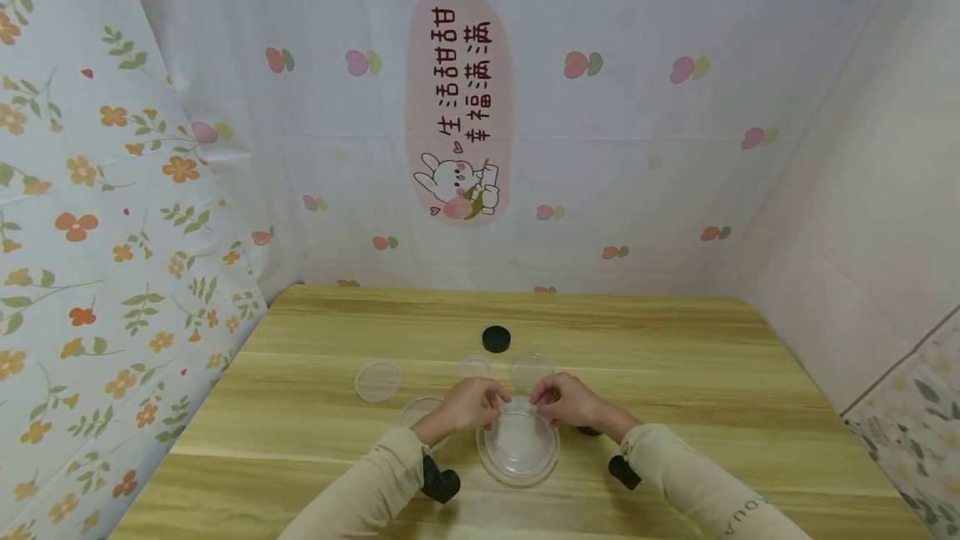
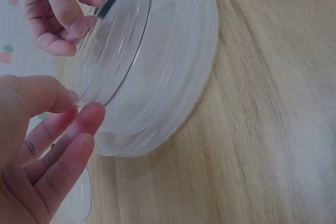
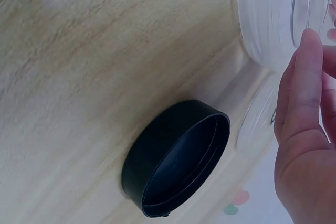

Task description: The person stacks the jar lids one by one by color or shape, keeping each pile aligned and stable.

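My left hand (image 1: 471, 403) and right hand (image 1: 572, 401) pinch the far rim of a clear round lid (image 2: 118, 45) from either side. The lid is tilted over a wider, frosted-looking clear lid (image 2: 202, 51), which lies flat on the table and seems to have other clear rounds nested in it. In the left wrist view, the left thumb and fingertips (image 2: 92, 116) meet at the held lid's edge. The right index fingertip (image 3: 311, 38) is at its rim too. A black round cap (image 3: 173, 161), hollow side showing, lies beside the right hand.
Another black cap (image 1: 496, 339) lies farther back on the wooden table (image 1: 285, 407). Clear discs lie around the hands: one at the left (image 1: 378, 381), one behind the right hand (image 1: 532, 367), a smaller one (image 1: 475, 366) and one beside the left wrist (image 1: 420, 412). Patterned cloth (image 1: 630, 148) hangs behind.
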The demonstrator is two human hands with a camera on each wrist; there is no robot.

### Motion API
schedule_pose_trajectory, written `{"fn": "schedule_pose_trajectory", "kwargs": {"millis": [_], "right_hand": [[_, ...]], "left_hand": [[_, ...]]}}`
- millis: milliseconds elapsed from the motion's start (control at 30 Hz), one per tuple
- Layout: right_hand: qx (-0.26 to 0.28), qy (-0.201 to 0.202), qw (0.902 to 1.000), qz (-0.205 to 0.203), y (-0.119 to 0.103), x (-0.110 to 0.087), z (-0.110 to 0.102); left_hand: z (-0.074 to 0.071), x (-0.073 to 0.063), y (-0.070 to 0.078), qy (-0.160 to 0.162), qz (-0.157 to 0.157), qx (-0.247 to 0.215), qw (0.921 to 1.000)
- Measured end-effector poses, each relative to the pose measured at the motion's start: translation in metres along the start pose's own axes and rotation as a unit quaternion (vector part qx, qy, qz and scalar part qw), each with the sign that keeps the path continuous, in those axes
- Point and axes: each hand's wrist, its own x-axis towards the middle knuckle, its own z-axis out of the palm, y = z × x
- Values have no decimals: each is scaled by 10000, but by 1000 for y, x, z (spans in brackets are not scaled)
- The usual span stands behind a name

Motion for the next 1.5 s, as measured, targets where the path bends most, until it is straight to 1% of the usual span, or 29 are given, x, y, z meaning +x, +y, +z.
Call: {"fn": "schedule_pose_trajectory", "kwargs": {"millis": [100,267,433,567,667,867,967,1000,1100,1200,1233,1267,1400,1500], "right_hand": [[-5,12,10000,-45,1,0,1],[25,-16,10000,-78,1,-2,3],[-254,-50,9996,-124,1,0,3],[-481,-98,9986,-216,1,0,4],[-570,-104,9980,-243,1,1,5],[-617,-103,9978,-232,2,4,6],[-571,-86,9981,-199,1,4,5],[-552,-86,9983,-185,1,4,5],[-482,-88,9987,-166,1,3,4],[-469,-108,9987,-151,1,3,3],[-458,-116,9988,-160,1,3,3],[-465,-126,9987,-144,2,3,3],[-401,-179,9989,-160,2,3,4],[-373,-178,9990,-170,2,3,4]], "left_hand": [[2,0,-1,4,-23,-36,10000],[4,1,-2,-28,-1,120,9999],[4,3,-1,-15,121,266,9996],[5,4,-3,-83,69,311,9995],[5,4,-4,-130,40,361,9993],[5,4,-6,-92,92,365,9992],[4,5,-8,-114,161,249,9995],[6,7,-15,-85,348,278,9990],[5,7,-16,-91,457,256,9986],[5,6,-13,-82,427,242,9988],[2,4,-6,-104,256,195,9994],[2,4,-5,-95,217,224,9995],[3,4,-5,-87,137,377,9992],[4,4,-7,-82,160,466,9988]]}}
